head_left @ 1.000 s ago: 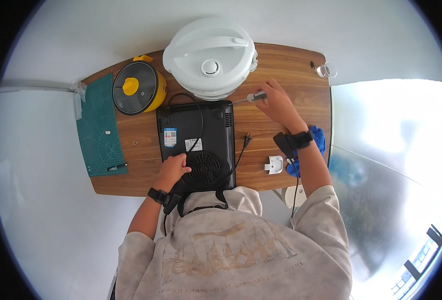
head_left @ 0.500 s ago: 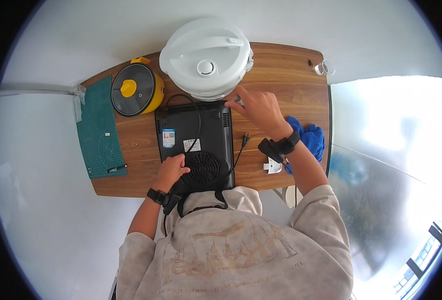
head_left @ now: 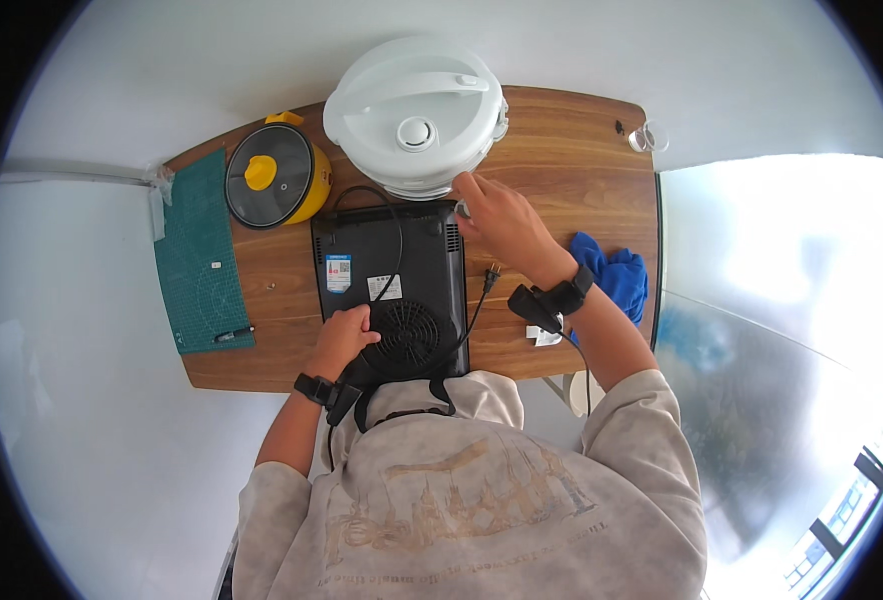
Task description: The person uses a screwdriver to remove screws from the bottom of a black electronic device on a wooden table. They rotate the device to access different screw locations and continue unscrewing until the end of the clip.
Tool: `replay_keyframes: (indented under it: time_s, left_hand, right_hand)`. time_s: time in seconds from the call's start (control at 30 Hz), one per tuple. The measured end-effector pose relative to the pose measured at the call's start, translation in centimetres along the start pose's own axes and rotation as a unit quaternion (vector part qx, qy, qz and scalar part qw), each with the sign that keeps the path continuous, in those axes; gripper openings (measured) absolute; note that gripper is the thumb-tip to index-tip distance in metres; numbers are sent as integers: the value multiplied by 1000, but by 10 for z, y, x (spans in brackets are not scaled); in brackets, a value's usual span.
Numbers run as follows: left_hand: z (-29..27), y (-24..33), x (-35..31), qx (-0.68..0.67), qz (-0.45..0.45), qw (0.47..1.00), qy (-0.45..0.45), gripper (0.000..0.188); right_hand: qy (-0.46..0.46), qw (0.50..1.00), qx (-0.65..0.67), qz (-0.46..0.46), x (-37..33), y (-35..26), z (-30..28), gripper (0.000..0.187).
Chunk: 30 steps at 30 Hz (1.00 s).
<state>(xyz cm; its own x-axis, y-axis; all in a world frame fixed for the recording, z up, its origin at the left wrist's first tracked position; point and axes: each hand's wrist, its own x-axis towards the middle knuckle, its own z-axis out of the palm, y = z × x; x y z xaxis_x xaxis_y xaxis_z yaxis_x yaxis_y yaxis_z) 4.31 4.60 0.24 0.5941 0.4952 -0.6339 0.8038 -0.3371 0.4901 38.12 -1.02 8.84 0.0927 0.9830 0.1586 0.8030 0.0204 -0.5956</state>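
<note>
An induction cooker (head_left: 432, 265), black and turned underside up, lies at the table's front edge with its round fan grille (head_left: 408, 335) showing. My left hand (head_left: 342, 338) rests by the grille, fingers closed where the black power cord (head_left: 400, 240) runs down into them. The cord loops from the cooker's far edge, and its plug (head_left: 491, 276) lies to the right of the casing. At the cooker's far right corner, my right hand (head_left: 507, 222) has its thumb and fingers pinched together. Something small and pale shows between them, too hidden to name.
Behind the cooker stands a white rice cooker (head_left: 372, 95) with a handle. Left of it sits a yellow pot with a dark lid (head_left: 287, 185). A green cutting mat (head_left: 192, 270) covers the left end. To the right lie a blue cloth (head_left: 622, 275), a white piece (head_left: 544, 335) and a clear glass (head_left: 650, 137).
My right hand has shifted slightly left at the cooker's far corner, its fingers drawn closer together. The left hand has stayed in place.
</note>
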Motion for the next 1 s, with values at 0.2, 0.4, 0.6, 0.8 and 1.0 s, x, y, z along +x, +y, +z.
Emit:
replay_keyframes:
  time_s: [0.2,0.4,0.6,0.8,1.0]
  left_hand:
    - [2,0,-2,-1,33,999,27,34]
    - [-1,2,-1,-7,-9,1000,-2,33]
    - [-1,1,-2,-7,0,1000,4,33]
    - [1,-2,0,-12,3,1000,5,33]
    - [0,-1,0,-11,0,1000,5,32]
  right_hand:
    - [-3,1000,10,21,-6,6,-7,29]
    - [-67,983,-143,93,-3,-6,-9,29]
    - [16,992,-111,49,-1,10,4,30]
    - [8,999,-37,26,3,10,4,28]
    - [-4,999,-30,-20,3,-4,8,25]
